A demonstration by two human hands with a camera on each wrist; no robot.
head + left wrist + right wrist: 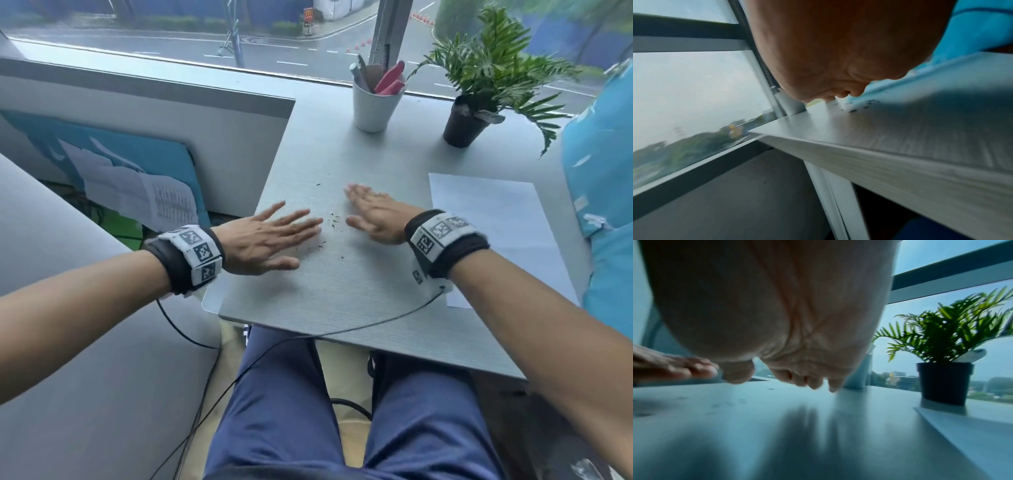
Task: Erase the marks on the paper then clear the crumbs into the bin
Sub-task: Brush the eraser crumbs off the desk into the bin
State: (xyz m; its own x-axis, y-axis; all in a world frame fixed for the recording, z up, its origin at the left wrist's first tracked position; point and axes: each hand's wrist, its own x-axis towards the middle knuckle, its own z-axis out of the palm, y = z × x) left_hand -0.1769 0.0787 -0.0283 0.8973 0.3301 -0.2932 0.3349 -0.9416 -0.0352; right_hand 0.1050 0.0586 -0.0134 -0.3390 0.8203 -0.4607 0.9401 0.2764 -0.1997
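Observation:
Small dark eraser crumbs (333, 222) lie scattered on the grey table (342, 291), between my two hands. My left hand (274, 233) is flat, palm down, fingers straight and spread, at the table's left edge. My right hand (373, 212) is also flat, palm down, just right of the crumbs. Neither hand holds anything. The white paper (496, 226) lies to the right of my right wrist. In the left wrist view the crumbs (863, 105) sit beyond my palm (828, 65). The right wrist view shows my right palm (777, 313) hovering low over the table, and my left fingers (684, 368). No bin is in view.
A white cup (375, 102) with pens and scissors stands at the back. A potted fern (479, 89) in a black pot (943, 382) stands to its right. Blue fabric (603, 192) lies along the table's right side. A cable (342, 330) crosses the front edge above my legs.

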